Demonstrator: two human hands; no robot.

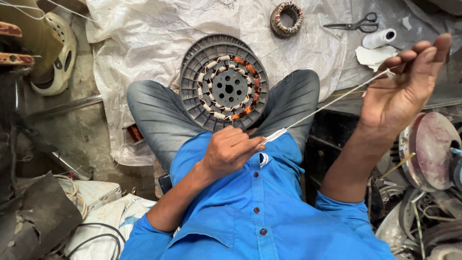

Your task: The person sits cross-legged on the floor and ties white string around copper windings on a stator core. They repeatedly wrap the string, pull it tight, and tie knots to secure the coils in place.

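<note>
Hands point(231, 149) point(404, 91) stretch white cord point(327, 103) taut above stator point(224, 86).

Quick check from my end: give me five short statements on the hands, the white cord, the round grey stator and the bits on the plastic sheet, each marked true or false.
1. The left hand pinches the thin white cord close to the blue shirt. True.
2. The right hand rests flat on the stator. False: it is raised to the side, holding the cord's far end taut.
3. The round grey stator with copper windings sits between the person's knees. True.
4. The black-handled scissors lie in the person's lap. False: they lie on the white plastic sheet, beyond the knees.
5. The white roll of tape lies near the scissors. True.
</note>
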